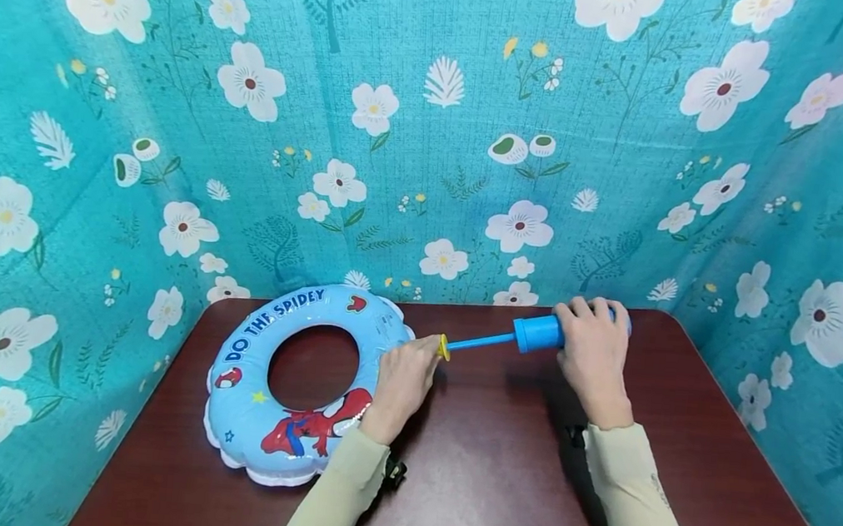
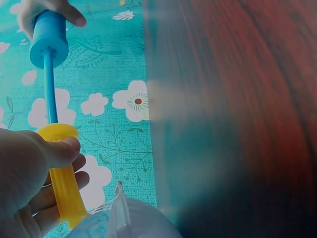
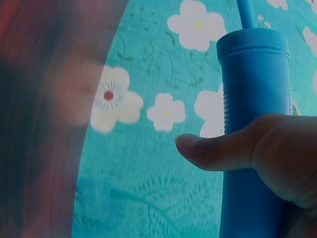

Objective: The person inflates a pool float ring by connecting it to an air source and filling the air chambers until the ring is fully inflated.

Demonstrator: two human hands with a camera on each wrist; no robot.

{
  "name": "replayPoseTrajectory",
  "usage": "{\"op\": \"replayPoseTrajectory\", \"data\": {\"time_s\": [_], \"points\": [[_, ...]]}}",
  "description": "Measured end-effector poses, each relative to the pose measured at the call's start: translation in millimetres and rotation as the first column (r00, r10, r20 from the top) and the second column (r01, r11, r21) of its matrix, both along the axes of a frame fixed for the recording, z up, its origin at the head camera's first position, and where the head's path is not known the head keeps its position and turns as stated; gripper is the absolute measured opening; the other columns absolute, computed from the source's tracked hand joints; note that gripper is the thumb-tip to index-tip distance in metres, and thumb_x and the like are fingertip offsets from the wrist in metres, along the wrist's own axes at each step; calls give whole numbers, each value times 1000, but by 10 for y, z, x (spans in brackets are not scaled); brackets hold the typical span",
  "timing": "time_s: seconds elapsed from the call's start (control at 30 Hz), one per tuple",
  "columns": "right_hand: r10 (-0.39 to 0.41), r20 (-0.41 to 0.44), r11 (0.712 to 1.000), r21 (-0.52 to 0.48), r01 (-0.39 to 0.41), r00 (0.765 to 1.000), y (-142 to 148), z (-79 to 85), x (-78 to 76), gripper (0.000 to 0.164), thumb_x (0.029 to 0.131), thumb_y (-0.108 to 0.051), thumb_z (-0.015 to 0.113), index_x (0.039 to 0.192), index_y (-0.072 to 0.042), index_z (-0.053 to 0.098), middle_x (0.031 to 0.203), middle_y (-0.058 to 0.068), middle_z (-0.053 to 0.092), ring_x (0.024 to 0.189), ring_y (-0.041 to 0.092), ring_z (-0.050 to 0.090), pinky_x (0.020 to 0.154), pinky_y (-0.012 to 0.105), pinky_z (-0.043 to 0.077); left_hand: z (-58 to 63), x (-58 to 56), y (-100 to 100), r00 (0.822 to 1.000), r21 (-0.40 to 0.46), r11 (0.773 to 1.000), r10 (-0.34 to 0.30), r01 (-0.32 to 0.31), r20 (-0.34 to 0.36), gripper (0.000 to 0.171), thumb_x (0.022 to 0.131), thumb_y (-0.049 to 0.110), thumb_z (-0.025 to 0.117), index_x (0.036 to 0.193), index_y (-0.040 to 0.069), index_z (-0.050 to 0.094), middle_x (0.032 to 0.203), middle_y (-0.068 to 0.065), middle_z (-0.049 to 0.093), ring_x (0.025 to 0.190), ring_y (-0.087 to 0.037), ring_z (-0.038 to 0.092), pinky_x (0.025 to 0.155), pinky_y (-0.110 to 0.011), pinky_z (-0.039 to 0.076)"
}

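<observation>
My left hand [image 1: 404, 378] grips the yellow handle [image 2: 64, 183] of a hand pump, thumb on one side and fingers curled behind. A thin blue rod [image 1: 482, 341] runs from that handle to the pump's blue barrel [image 1: 539, 333], and a long stretch of rod shows. My right hand [image 1: 594, 353] holds the barrel from above, its thumb lying across it in the right wrist view. Next to my left hand lies an inflated light-blue swim ring [image 1: 244, 398] with a red cartoon figure and lettering. In the left wrist view the handle's lower end overlaps the ring's edge.
Everything is over a dark reddish-brown table [image 1: 494, 470]. A teal curtain [image 1: 401, 153] with white flowers hangs behind the table and along both sides. The ring occupies the table's left part.
</observation>
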State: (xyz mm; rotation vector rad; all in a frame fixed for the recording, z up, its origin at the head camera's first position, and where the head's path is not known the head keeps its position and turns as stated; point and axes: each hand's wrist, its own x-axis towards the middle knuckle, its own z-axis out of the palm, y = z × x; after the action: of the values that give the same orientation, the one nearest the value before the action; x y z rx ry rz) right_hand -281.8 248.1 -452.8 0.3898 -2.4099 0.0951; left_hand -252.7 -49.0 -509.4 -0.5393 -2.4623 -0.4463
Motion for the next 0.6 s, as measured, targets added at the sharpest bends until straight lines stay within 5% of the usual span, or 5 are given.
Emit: {"op": "replayPoseTrajectory", "data": {"time_s": [0.6], "points": [[100, -31, 982, 166, -94, 994, -764, -328, 100, 29, 79, 0, 82, 104, -5, 69, 100, 16, 68, 94, 39, 63, 91, 58, 50, -9, 31, 34, 1000, -10, 1000, -14, 14, 5, 13, 102, 13, 74, 91, 17, 70, 81, 5, 71, 70, -16, 69, 52, -30, 49]]}}
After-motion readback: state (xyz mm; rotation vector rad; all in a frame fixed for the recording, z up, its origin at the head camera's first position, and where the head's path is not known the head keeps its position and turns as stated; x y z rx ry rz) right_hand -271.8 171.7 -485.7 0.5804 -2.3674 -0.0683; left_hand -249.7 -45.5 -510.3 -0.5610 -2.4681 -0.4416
